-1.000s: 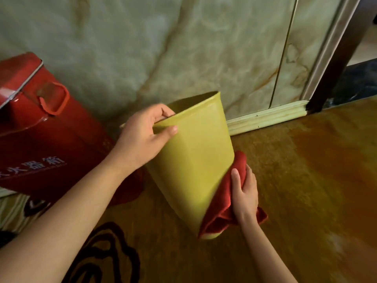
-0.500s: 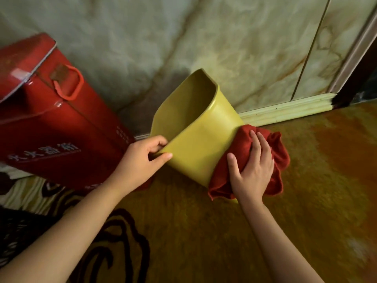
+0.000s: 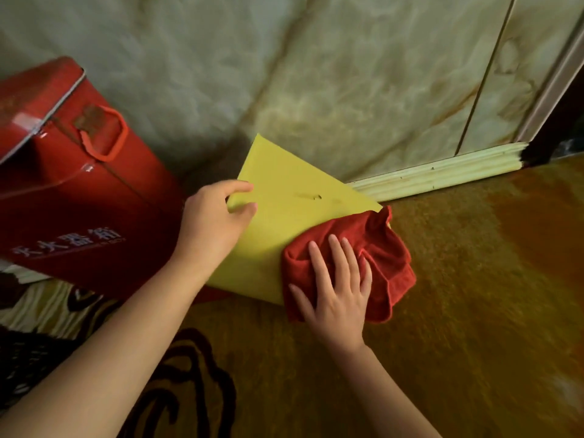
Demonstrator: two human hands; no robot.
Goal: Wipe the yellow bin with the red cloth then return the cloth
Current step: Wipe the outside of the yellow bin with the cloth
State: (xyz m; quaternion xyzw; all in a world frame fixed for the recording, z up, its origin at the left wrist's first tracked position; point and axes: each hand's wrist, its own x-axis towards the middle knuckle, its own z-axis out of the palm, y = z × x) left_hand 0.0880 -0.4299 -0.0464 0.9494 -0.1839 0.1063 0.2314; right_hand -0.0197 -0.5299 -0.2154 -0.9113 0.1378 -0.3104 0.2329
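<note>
The yellow bin (image 3: pixel 284 213) is tipped over so that a flat yellow face points up at me; its opening is hidden. My left hand (image 3: pixel 211 229) grips the bin's left edge, thumb on the face and fingers curled behind. The crumpled red cloth (image 3: pixel 385 251) lies on the bin's lower right corner. My right hand (image 3: pixel 338 289) presses flat on the cloth with fingers spread, pinning it against the bin.
A red metal box (image 3: pixel 72 197) with a red handle and white lettering stands just left of the bin. A marbled wall (image 3: pixel 316 74) with a pale skirting board (image 3: pixel 442 172) runs behind. The floor (image 3: pixel 474 311) is glossy amber; a dark doorway (image 3: pixel 565 121) is at far right.
The bin has been tipped further, so its opening turned out of sight and a flat face now points up. My right hand slid the cloth down to the lower right corner.
</note>
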